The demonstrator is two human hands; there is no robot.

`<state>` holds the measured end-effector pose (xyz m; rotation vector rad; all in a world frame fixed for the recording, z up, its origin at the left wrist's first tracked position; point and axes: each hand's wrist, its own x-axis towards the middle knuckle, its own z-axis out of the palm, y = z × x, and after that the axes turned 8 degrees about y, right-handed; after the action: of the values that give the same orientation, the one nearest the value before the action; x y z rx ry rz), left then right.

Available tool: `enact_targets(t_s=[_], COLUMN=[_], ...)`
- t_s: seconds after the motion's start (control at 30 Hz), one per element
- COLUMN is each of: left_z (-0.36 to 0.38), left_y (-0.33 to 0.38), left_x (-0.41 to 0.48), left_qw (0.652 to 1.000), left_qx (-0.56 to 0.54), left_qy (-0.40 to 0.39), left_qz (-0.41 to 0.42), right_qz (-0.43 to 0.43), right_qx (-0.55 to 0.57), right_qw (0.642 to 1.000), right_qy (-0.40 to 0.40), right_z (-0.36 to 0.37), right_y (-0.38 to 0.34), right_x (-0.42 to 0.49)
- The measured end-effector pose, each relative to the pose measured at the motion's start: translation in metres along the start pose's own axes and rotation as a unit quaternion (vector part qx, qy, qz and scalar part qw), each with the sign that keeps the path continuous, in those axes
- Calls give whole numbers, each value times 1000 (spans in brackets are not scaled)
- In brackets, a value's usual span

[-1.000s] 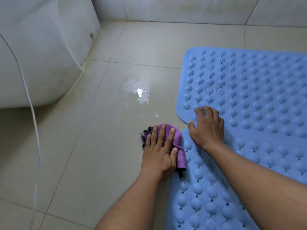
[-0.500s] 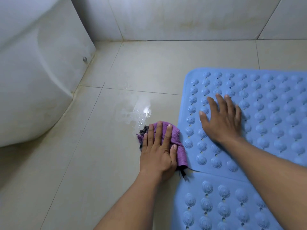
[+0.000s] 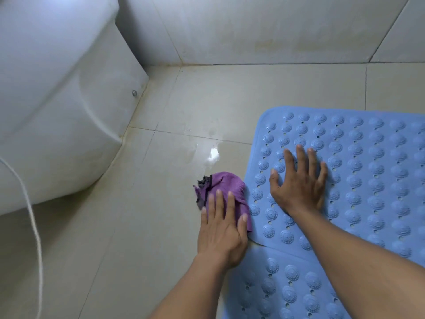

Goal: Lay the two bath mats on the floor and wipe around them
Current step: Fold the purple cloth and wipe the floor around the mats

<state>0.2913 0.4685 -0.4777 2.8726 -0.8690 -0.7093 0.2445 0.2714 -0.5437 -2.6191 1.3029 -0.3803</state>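
left hand (image 3: 220, 229) is pressed flat, fingers together, on purple cloth (image 3: 220, 185) on tiled floor (image 3: 138, 226) beside far blue studded mat (image 3: 368, 171). right hand (image 3: 299, 183) is splayed wide on it. near mat (image 3: 287, 288) is overlapped by it.

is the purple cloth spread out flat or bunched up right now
Bunched up. The purple cloth sits in a crumpled wad on the floor tile under the left hand, folds and a dark edge showing, beside the blue mat.
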Motion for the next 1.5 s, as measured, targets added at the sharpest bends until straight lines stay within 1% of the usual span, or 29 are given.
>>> enact_targets(t_s=[0.07, 0.1, 0.17, 0.27, 0.4, 0.57, 0.63, 0.77, 0.9, 0.97, 1.03, 1.07, 1.13, 1.2, 1.27, 1.33, 1.43, 1.5], left_z=[8, 11, 14, 7, -15, -36, -48, -68, -68, -64, -63, -62, -64, -64, -69, -71, -57, -49], left_y=[5, 7, 10, 14, 20, 44, 62, 103, 135, 151, 158, 157, 155, 157, 170, 186, 224, 252], left_x=[-2, 4, 23, 66, 134, 223, 256, 295, 314, 313, 310, 313, 322, 334, 330, 318, 308, 301], left_qw=[999, 998, 998, 998, 998, 989, 985, 977, 954, 950, 952, 952, 946, 943, 943, 936, 919, 908], left_qx=[-27, -38, -47, -50, -38, -8, 0, 13, 61, 53, 27, 17, 12, 19, 28, 40, 62, 61], left_qy=[-29, -28, -10, 21, 49, 96, 95, 56, 52, 49, 52, 62, 74, 79, 71, 57, 44, 21], left_qz=[-30, -40, -48, -32, 19, 114, 147, 203, 288, 303, 300, 301, 314, 323, 325, 344, 387, 415], right_qz=[5, 6, 3, 1, -4, 1, 19, 66, 73, 92, 103, 96, 97, 114, 109, 105, 103, 101], right_qx=[4, 6, 10, 9, 4, 2, 17, 22, 37, 65, 90, 82, 26, -33, -61, -63, -46, -43], right_qw=[1000, 1000, 1000, 1000, 999, 998, 996, 991, 988, 985, 980, 981, 986, 988, 991, 991, 991, 991], right_qy=[9, 17, 23, 30, 43, 63, 84, 115, 130, 133, 143, 145, 136, 100, 56, 50, 70, 77], right_z=[0, 1, 3, 4, 5, 8, 9, 10, 7, 5, -2, -8, -15, -18, -14, -12, -12, -13], right_y=[0, 0, 1, 2, 3, 4, 4, 3, 3, 1, 9, 18, 49, 82, 98, 99, 98, 100], right_x=[-2, -2, 0, 0, -1, 1, 1, 2, 3, 7, 15, 22, 34, 37, 33, 32, 33, 34])
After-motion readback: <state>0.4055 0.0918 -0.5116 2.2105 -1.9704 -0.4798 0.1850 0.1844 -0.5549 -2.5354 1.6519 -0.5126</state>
